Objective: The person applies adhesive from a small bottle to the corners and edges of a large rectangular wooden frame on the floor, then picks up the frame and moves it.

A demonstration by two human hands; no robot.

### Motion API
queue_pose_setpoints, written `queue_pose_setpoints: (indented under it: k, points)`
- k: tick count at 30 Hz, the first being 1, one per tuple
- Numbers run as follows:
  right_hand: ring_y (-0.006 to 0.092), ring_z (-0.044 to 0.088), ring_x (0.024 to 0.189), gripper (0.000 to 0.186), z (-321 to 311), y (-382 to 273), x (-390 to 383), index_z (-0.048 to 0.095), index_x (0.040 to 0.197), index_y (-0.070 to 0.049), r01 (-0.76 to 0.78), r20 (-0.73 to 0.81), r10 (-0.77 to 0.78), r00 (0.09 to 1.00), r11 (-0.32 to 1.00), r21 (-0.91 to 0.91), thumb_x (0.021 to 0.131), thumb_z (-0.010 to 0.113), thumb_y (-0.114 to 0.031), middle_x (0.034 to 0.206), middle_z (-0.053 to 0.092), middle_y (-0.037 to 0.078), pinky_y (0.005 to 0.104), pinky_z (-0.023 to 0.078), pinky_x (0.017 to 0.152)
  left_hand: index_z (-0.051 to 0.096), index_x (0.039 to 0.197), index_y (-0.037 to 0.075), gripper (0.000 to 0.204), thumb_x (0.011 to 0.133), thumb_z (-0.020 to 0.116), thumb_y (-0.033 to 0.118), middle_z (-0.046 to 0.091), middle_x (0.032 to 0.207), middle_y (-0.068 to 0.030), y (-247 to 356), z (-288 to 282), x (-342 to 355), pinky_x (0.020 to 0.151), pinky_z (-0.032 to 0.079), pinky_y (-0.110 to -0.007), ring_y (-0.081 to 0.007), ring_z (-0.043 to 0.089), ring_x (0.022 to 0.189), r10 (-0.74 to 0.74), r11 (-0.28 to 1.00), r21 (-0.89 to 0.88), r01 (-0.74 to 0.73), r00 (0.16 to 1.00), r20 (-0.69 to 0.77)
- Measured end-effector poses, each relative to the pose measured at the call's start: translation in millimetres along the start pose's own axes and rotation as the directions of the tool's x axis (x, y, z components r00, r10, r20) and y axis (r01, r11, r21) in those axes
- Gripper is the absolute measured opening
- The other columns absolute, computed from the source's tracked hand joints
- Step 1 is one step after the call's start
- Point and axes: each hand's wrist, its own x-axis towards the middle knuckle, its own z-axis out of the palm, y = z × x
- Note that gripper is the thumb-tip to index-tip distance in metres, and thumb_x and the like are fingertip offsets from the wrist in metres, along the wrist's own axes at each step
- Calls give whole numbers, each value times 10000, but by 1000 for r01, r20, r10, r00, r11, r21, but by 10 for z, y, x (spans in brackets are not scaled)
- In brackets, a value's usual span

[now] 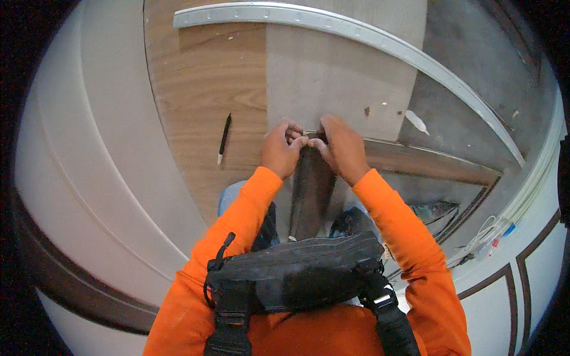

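Note:
My left hand (282, 147) has its fingers curled, with thumb and index pinched together at the top end of a dark brown board (313, 190). Beside it, my right hand (345, 149) is bent over the same end, its thumb tip close to the left fingertips. Something small and pale seems to lie between the fingertips, too small to name. The brown board runs back toward me between my knees. Another brown strip (427, 161) extends right from beneath the right hand.
A long silver metal profile (356, 34) arcs across the far side. On the wood-look floor (208, 77), a black pen with a white end (224, 139) lies left of my hands. A white scrap (417, 122) is right. Pale cables (504, 213) run along the right wall.

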Motion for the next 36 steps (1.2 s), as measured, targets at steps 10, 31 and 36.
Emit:
queue_pose_setpoints:
  k: [10,31,36]
  points:
    - [384,590,1054,256,-69,-66,-265,578,1078,-57,106,-53,-111,992,990,-90,862,656,-171,1119,594,179,474,494,846,642,1036,37,192,869,693,117,651,966,-131,-192,193,-207,799,512,-380,-264,645,874,215,969,167,-183,956,-201]
    - [424,638,1020,377,-90,113,84,680,1075,-13,-48,259,-5,966,979,198,952,510,-326,1071,676,255,471,481,892,646,1107,-24,242,934,639,145,700,977,-79,-430,317,-82,831,516,-313,-151,645,894,84,881,-469,-59,996,32]
    - [438,632,1019,432,-16,53,34,677,1053,-6,-103,199,56,978,966,237,972,458,-369,1059,677,253,489,465,911,656,1106,-11,254,916,660,158,711,986,-105,-436,354,-69,836,519,-326,-177,659,905,75,922,-379,-80,997,-29]
